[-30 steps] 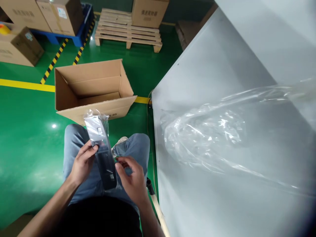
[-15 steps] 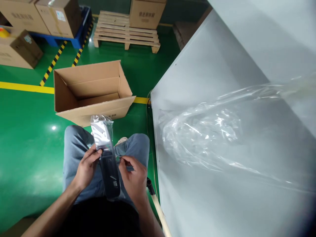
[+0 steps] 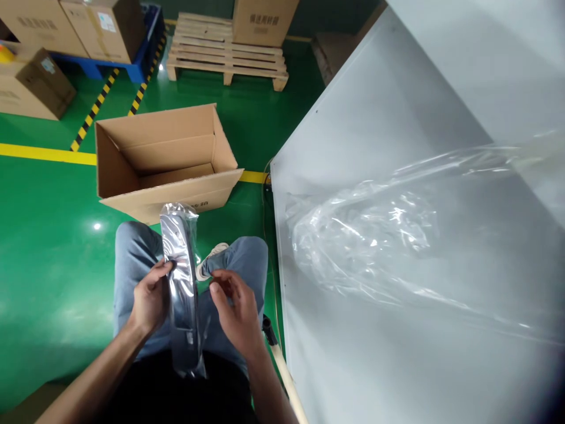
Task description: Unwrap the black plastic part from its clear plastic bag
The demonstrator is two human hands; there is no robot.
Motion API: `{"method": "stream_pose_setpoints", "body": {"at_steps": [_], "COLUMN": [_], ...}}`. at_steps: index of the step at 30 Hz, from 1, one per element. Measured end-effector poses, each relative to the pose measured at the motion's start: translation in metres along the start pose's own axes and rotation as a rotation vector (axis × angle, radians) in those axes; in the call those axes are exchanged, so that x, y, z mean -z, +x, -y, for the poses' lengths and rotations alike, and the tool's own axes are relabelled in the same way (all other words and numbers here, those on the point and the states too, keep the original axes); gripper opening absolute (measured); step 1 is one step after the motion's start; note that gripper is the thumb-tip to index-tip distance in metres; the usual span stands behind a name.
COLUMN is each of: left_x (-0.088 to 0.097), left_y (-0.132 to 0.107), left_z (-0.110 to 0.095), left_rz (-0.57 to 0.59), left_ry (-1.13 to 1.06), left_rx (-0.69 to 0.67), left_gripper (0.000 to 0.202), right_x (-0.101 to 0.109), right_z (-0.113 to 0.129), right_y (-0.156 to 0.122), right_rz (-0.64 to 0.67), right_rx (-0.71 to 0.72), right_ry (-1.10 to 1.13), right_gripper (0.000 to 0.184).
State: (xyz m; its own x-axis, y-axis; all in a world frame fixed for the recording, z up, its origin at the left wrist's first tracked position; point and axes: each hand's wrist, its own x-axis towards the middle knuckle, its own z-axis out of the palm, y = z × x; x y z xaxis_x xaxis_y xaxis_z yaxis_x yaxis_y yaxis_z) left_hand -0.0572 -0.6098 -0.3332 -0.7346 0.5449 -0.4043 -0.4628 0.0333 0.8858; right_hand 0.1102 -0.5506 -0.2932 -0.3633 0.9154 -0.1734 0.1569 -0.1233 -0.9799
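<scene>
Seated over a green floor (image 3: 48, 247), I am holding a long dark part sealed in a clear plastic sleeve (image 3: 180, 277) upright above my lap. My left hand (image 3: 150, 297) is gripping it along its left edge, thumb and fingers clasped on the plastic about halfway up. My right hand (image 3: 236, 312) is hovering just beside the sleeve's right edge, fingers loosely curled and thumb tip (image 3: 215, 288) pointing toward the plastic; whether it is actually touching the film, I cannot tell. The top of the sleeve is crinkling into a small tuft that is overlapping, in this view, the front flap of an open cardboard box (image 3: 163, 159) standing on the floor just beyond my knees. My jeans (image 3: 132, 253) are showing on both sides of the packed part, and one shoe (image 3: 210, 259) is peeking out between my legs.

To my right, a pale grey table (image 3: 375, 118) is filling much of the picture, with a large sheet of crumpled clear film (image 3: 397, 235) lying across it. Farther back, a wooden pallet (image 3: 227, 56) is carrying a brown carton (image 3: 265, 20), and more cartons (image 3: 39, 82) are sitting at the left near a blue pallet (image 3: 145, 65) and black-and-yellow floor tape (image 3: 95, 109).
</scene>
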Motion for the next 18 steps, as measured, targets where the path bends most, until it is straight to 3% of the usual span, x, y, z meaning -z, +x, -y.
{"method": "stream_pose_setpoints", "body": {"at_steps": [3, 6, 12, 15, 18], "left_x": [0.001, 0.002, 0.001, -0.006, -0.014], "left_y": [0.006, 0.012, 0.017, 0.015, 0.015], "left_z": [0.002, 0.001, -0.004, -0.012, -0.019], "left_rz": [-0.113, -0.180, -0.190, -0.173, -0.023], "left_ry": [0.022, 0.018, 0.042, -0.011, -0.067], "left_rx": [-0.104, -0.174, -0.209, -0.118, 0.051], "left_gripper": [0.021, 0.020, 0.014, 0.015, 0.022], "right_x": [0.003, 0.003, 0.001, 0.009, 0.016], "right_z": [0.004, 0.005, 0.000, -0.001, -0.004], "right_y": [-0.004, -0.010, -0.015, -0.009, -0.002], "right_rz": [0.119, 0.256, 0.270, 0.309, 0.335], "right_rx": [-0.042, -0.099, -0.197, -0.209, -0.236], "right_ry": [-0.018, -0.050, -0.013, 0.035, 0.103], "right_gripper": [0.024, 0.020, 0.014, 0.010, 0.009]}}
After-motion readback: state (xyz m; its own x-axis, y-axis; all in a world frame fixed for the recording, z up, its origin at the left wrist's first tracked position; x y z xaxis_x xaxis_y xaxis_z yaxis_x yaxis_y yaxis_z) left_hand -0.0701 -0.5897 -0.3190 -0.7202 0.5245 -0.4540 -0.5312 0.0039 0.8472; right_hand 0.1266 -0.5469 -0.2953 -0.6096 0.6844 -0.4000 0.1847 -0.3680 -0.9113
